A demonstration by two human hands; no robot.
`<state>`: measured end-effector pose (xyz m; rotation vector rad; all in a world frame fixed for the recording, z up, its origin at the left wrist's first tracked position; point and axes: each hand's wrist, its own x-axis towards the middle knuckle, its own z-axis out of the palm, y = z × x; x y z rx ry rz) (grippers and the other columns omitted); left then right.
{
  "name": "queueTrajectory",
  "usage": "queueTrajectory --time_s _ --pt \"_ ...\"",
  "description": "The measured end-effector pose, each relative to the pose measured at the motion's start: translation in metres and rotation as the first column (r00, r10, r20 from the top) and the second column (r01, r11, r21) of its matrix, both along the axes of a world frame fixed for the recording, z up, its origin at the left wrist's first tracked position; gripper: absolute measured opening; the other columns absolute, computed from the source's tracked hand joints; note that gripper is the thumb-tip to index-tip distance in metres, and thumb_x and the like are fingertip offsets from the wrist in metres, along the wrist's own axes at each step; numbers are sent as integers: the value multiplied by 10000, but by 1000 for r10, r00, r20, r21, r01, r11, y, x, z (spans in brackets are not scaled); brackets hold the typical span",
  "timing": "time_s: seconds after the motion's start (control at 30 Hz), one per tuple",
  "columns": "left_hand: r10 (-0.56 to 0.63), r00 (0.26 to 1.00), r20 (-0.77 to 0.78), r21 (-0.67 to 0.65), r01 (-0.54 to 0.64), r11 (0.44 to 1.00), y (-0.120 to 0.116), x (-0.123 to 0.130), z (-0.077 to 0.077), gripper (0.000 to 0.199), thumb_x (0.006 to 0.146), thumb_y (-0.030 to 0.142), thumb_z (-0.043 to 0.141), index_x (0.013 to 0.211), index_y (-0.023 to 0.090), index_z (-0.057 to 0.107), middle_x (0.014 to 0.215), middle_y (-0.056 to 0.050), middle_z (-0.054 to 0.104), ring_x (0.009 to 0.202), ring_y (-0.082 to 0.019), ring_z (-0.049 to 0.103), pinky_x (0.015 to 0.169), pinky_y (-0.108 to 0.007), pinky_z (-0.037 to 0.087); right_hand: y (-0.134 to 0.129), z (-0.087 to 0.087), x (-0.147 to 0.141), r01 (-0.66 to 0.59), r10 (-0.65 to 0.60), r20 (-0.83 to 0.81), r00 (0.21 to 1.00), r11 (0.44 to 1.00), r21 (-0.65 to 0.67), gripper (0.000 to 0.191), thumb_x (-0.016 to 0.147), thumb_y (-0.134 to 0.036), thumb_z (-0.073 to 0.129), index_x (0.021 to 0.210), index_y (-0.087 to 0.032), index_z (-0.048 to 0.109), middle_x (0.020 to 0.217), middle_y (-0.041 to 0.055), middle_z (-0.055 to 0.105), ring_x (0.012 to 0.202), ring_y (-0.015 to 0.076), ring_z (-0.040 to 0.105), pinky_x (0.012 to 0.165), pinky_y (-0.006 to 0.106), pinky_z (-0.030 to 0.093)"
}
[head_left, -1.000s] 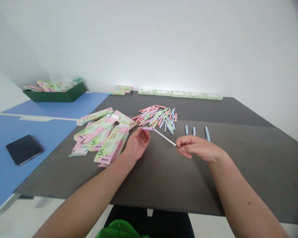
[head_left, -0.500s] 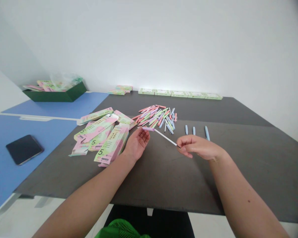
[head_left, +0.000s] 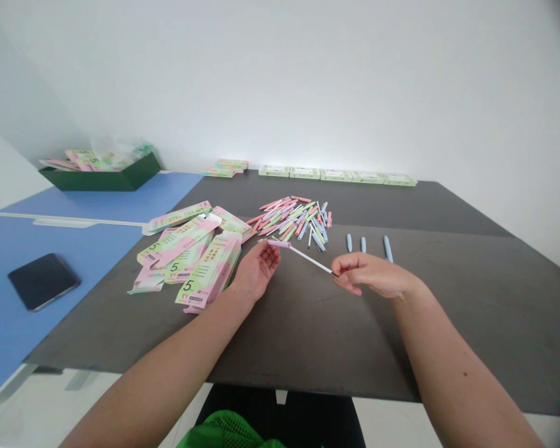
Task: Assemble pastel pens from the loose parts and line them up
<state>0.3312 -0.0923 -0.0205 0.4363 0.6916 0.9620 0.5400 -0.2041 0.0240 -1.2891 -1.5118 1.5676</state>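
Right hand (head_left: 371, 277) pinching dark tip of a white-and-pink pen (head_left: 308, 256), pink end just at the spread left hand (head_left: 256, 270); heaped pens (head_left: 294, 221) remain, three blue pens (head_left: 363, 244) set apart, pink-green cartons (head_left: 210, 270) piled left.

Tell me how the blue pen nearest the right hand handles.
The pale blue pen will probably roll if pushed: it looks round and lies on the dark tabletop. Slim and plastic-looking, it should feel light and stiff.

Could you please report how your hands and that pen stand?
Right hand pinching the pen's white shaft; left hand open at its lilac barrel; printed cartons beside left hand.
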Motion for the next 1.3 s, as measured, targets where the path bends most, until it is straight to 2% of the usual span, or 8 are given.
queueTrajectory --time_s 0.47,0.7,0.93,1.03,1.1,1.17,1.23,1.3 --pt "-153 983 -102 85 162 983 -10 8 -8 143 832 190 542 762 103 632 654 -27 620 585 -80 605 602 -187 509 3 -3 -5 80 -80 -3 997 997 -13 51 703 -204 518 683 -160 503 516 -52 465 437 70 382 483 231 261" --pt "-232 971 -54 -96 226 969 -12 10 -14 151 843 205 535 744 116 607 649 -21 630 573 -90 627 589 -203 525 7 -8 -15 159 -159 13 987 987 24 110 749 -252 556 716 -148 549 556 -46 499 466 70 442 494 216 326" --pt "-244 970 5 -154 242 958 -11 9 -11 159 855 186 514 760 98 606 651 -39 649 592 -100 645 601 -203 534 7 -10 -13 174 -172 -88 981 985 8 334 807 -471 553 792 -139 578 653 9 576 559 108 541 555 248 434" --pt "-236 971 41 -159 239 958 -10 8 -11 162 859 189 509 764 96 602 641 -41 650 589 -102 645 601 -205 537 12 -16 -9 296 -291 -69 954 952 76 350 807 -493 538 793 -146 582 668 14 582 561 106 537 571 249 434" --pt "-221 973 59 -159 228 961 -8 7 -11 165 862 189 505 763 94 598 646 -43 655 594 -102 648 605 -206 539 19 -24 -4 436 -457 67 887 876 206 315 806 -465 540 790 -154 590 704 16 598 587 106 540 608 248 430" --pt "-203 977 68 -160 212 964 -7 7 -10 168 866 188 499 765 95 597 650 -43 659 595 -101 650 608 -207 540 28 -36 1 507 -628 317 711 770 388 270 825 -411 518 810 -161 619 733 26 620 638 128 554 641 259 422" --pt "-188 979 72 -159 198 967 -6 6 -10 169 869 188 495 771 96 598 650 -41 663 591 -98 650 606 -204 539 38 -48 3 399 -685 557 470 728 558 226 848 -324 492 876 -177 661 830 45 651 762 164 578 692 272 416" --pt "-182 980 74 -155 192 969 -6 7 -10 170 871 186 493 776 93 600 650 -41 666 591 -97 651 605 -201 539 46 -57 1 177 -630 718 297 775 607 243 873 -277 468 970 -183 670 930 64 650 877 178 579 740 266 410"
